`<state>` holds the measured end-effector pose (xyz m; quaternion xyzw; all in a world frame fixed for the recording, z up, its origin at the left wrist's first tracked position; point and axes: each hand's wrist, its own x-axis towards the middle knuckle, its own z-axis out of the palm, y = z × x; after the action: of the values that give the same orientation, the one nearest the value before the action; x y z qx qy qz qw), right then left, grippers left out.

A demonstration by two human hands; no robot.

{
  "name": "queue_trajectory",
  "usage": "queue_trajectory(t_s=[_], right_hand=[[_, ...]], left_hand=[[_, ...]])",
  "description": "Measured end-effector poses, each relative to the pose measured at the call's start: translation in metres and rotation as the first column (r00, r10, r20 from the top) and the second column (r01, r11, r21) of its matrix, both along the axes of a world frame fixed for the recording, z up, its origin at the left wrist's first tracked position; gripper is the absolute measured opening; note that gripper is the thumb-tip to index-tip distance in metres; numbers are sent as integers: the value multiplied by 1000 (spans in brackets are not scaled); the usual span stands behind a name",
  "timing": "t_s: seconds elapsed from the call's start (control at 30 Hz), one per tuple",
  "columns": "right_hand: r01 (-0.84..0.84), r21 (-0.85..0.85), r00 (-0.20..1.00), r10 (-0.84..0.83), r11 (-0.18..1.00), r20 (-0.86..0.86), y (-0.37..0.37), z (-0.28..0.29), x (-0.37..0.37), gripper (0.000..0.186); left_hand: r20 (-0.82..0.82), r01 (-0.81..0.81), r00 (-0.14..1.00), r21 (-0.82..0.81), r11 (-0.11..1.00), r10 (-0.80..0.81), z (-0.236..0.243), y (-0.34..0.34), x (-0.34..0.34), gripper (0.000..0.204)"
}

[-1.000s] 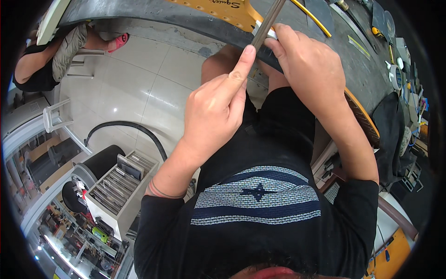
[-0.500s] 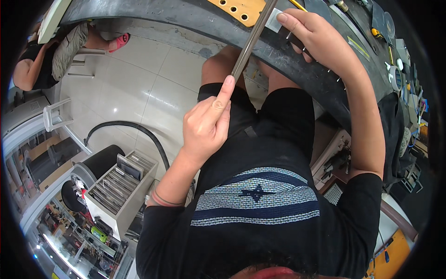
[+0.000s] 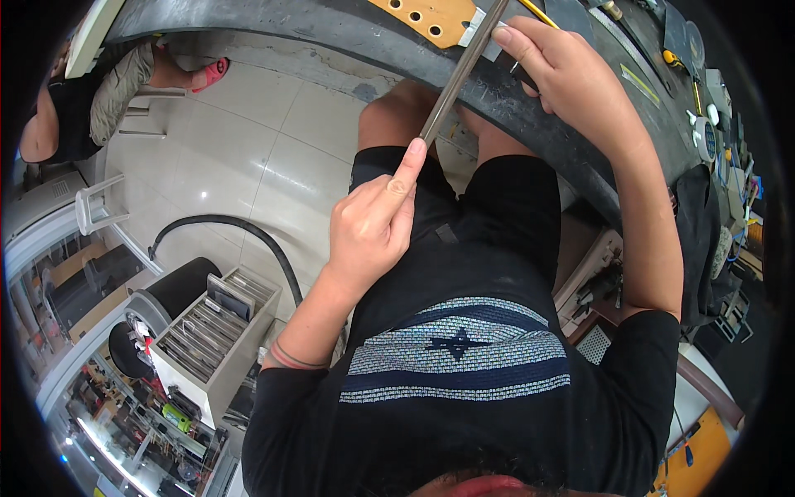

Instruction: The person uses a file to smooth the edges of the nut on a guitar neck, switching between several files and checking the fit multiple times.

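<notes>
My left hand [image 3: 373, 219] is closed around the near end of a long grey metal file [image 3: 454, 89], its index finger stretched along the metal. The file slants up and to the right, over the bench edge. Beside its far part, my right hand [image 3: 571, 74] is closed, thumb tip close to the file. Its fingers curl round a dark piece [image 3: 523, 76] with a thin metal pin, mostly hidden by the hand. An orange wooden guitar headstock [image 3: 422, 21] with several round holes lies left of the file, next to a whitish strip [image 3: 474, 26].
The dark bench [image 3: 331, 37] curves across the top, with a yellow-handled tool [image 3: 671, 60], a ruler [image 3: 638, 85] and a round gauge [image 3: 705, 137] at right. A drawer of files [image 3: 207, 348] stands lower left near a black hose [image 3: 240, 222]. Another person [image 3: 120, 91] sits far left.
The file and my left hand have shifted slightly right, uncovering more of the whitish strip on the file's left. Fewer metal pins show below my right hand.
</notes>
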<state>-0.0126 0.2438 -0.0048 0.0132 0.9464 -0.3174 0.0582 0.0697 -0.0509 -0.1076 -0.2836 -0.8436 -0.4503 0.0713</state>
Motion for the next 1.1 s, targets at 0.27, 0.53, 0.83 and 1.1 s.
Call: queue_trajectory(t_s=[0.27,0.53,0.83,1.1], right_hand=[[-31,380,944,152,924,-293,-13,-8,15,38],[24,518,842,262,855,-472,-27,-15,29,32],[50,523,798,281,851,-534,-31,-20,35,29],[-14,37,1000,14,999,-2,1,-1,-1,46]], left_hand=[[12,5,1000,21,1000,-6,18,14,-14,67],[12,1,1000,25,1000,-1,37,30,-27,66],[-39,-1,999,57,998,3,44,38,-37,63],[-50,-16,999,82,997,20,22,16,-18,64]])
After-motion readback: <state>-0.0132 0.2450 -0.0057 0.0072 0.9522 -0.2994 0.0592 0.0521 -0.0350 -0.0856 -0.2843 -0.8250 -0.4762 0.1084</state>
